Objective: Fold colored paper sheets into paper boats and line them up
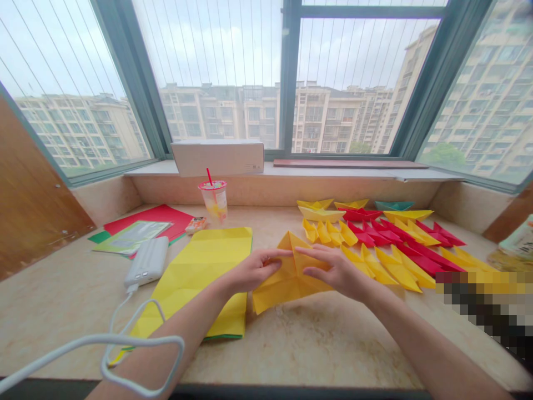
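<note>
A partly folded sheet of yellow-orange paper [277,289], creased and with a peaked top, is held between my two hands just above the counter. My left hand [260,268] grips its left side, index finger stretched along the fold and thumb below. On the other side, my right hand [333,266] pinches the paper near its middle crease, fingers over the top and thumb under. Creased yellow sheets [208,261] with a green edge showing underneath lie left of the hands. Folded yellow paper boats [370,264] stand just beyond my right hand.
Red paper boats [375,232] and a green one [400,206] fill the right back. A plastic drink cup [215,203] with a straw stands near the wall. At left lie a white power bank [147,260], its cable [141,338] crossing my left forearm, and red paper [152,216].
</note>
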Demonstrator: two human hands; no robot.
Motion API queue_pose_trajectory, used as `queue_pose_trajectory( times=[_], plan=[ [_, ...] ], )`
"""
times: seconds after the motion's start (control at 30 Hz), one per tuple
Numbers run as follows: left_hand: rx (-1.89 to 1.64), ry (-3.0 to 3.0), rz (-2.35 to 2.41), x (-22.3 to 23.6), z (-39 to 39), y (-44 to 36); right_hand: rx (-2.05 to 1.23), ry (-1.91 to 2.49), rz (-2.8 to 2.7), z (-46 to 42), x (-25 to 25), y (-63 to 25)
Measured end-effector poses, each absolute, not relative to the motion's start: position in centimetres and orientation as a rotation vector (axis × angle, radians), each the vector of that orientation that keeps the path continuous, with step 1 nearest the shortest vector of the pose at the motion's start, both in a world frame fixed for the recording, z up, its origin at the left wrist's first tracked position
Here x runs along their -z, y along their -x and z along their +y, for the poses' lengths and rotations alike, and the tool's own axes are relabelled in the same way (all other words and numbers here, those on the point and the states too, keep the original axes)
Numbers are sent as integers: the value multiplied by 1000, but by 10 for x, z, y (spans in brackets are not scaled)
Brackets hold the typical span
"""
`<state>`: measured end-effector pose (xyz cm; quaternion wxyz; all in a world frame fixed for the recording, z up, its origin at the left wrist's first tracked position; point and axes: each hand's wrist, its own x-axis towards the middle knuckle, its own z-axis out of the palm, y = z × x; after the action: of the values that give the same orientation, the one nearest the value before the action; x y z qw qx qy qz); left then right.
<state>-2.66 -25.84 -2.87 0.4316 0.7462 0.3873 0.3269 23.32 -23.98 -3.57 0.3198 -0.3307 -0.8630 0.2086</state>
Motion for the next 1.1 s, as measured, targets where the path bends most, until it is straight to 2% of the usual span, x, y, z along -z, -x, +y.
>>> queue_pose_trajectory(
  times=[0.4, 0.77, 1.1],
  plan=[
    [-820, -1666, 840, 23, -264, 21, -494, 847, -2264, -240, 32, -233],
    [-666, -1831, 857, 17, -265, 25, -493, 848, -2182, -243, 39, -228],
    [-1124, -1302, 877, 16, -256, 24, -145, 841, -1898, -237, 27, -232]
  ],
)
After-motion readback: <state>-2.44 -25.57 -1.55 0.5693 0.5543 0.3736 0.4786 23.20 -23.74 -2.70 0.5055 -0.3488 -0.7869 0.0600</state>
